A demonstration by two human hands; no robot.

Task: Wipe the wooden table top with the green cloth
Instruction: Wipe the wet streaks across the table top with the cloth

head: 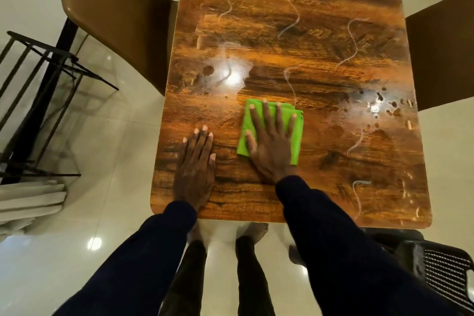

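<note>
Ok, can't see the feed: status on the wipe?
Right hand flat on green cloth. Left hand flat on bare table top. White squiggles unwiped beyond.

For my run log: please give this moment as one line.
right hand flat on green cloth | left hand flat on table top | white squiggles unwiped ahead

No legible text, labels, brands, numbers or signs anywhere. Only marks: wavy white streaks (356, 45) on glossy brown wood-grain rectangular table top (318, 126), running from 12 o'clock down to 4 o'clock. Squiggles, not letters or digits.
</note>
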